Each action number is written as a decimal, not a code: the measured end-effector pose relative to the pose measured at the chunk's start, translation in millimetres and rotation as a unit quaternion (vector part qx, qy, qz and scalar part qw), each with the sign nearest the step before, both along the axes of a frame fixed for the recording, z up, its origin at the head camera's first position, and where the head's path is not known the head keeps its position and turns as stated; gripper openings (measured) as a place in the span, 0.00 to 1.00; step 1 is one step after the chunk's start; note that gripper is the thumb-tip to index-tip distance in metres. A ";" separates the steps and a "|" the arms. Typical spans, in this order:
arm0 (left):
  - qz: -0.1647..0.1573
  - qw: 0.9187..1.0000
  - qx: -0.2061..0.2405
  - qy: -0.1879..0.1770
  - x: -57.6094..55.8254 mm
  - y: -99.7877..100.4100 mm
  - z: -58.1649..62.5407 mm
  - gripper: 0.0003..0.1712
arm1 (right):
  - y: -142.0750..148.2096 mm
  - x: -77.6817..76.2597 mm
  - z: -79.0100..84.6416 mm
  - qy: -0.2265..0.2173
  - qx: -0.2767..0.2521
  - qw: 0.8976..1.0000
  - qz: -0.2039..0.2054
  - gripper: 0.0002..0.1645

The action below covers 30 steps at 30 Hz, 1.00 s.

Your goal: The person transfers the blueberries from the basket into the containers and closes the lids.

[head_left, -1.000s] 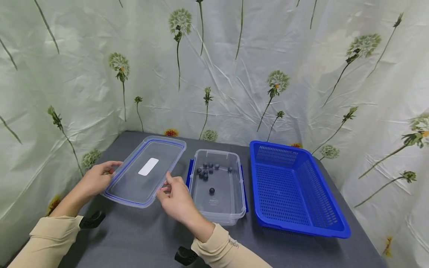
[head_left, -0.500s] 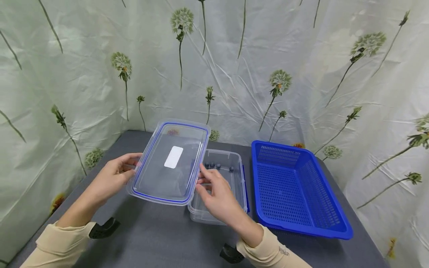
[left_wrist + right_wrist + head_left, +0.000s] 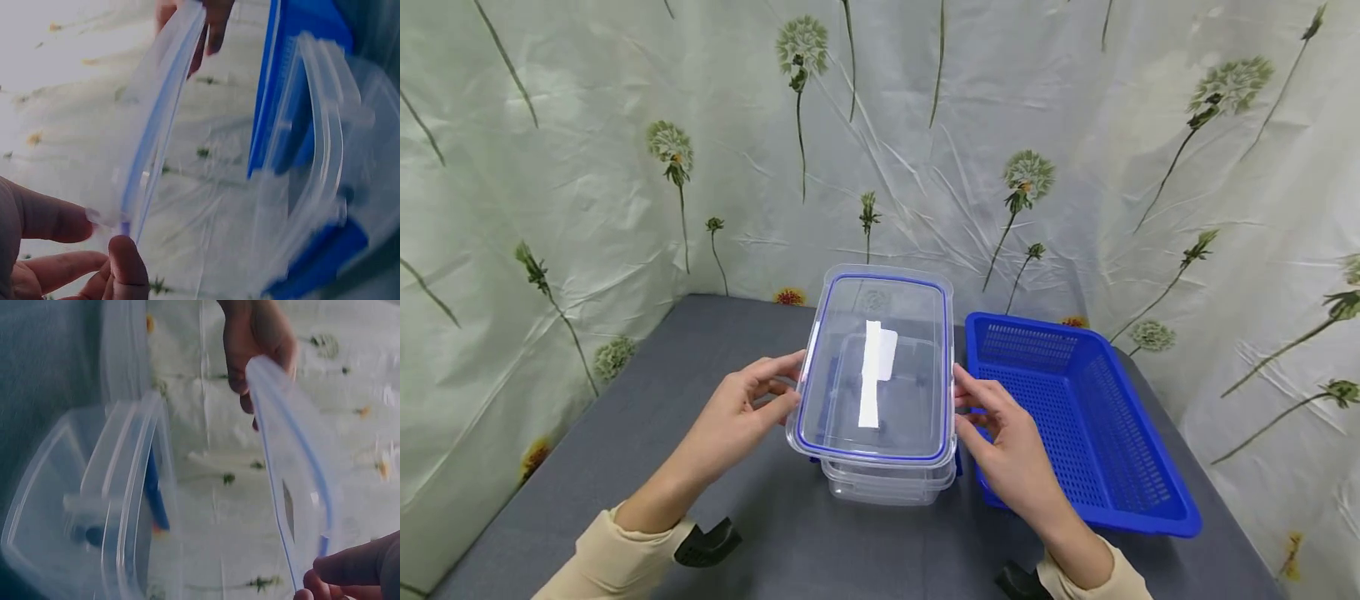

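Note:
A clear lid (image 3: 838, 375) with a blue seal and a white label hangs level above a clear plastic container (image 3: 883, 492). My left hand (image 3: 748, 408) pinches its left edge between thumb and fingers. On the opposite edge my right hand (image 3: 1003, 429) pinches it the same way. Both wrist views show a gap between the lid and the container's rim (image 3: 128, 487). Dark round berries (image 3: 94, 535) show dimly through the container wall in the right wrist view; the lid mostly covers them from above.
A blue perforated basket (image 3: 1037, 417) stands right of the container, close to my right hand. Blue clip flaps (image 3: 319, 259) stick out at the container's sides. Behind the grey table (image 3: 625, 433) hangs a dandelion-print curtain (image 3: 737, 125).
Both hands have carried the lid rightward, from the left of the container to over it. The container and the basket have stayed where they were.

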<state>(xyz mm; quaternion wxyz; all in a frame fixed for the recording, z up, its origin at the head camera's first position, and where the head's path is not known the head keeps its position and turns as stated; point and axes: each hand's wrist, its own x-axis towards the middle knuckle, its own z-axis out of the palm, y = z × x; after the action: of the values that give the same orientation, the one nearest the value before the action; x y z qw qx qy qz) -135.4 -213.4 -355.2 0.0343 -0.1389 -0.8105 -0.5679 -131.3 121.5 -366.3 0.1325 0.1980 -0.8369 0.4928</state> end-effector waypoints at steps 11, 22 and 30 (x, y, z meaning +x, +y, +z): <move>-0.047 0.997 0.015 0.054 -5.8 32.8 -11.3 0.29 | 24.6 -10.2 -0.4 -0.006 -0.080 0.995 -0.052 0.32; -0.052 0.983 -0.064 0.163 -16.4 42.4 -11.4 0.37 | 25.4 -29.5 5.8 0.001 -0.127 0.986 -0.108 0.16; -0.015 0.960 -0.165 0.228 -27.4 50.6 -13.6 0.53 | 22.0 -48.8 11.3 0.004 -0.135 0.981 -0.137 0.16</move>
<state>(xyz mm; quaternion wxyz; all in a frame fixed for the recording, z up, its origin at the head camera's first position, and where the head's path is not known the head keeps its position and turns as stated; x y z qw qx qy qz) -162.9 -162.9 -368.8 0.1863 -0.2807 -0.8613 -0.3804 -180.1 143.5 -354.9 0.2277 0.0645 -0.7814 0.5774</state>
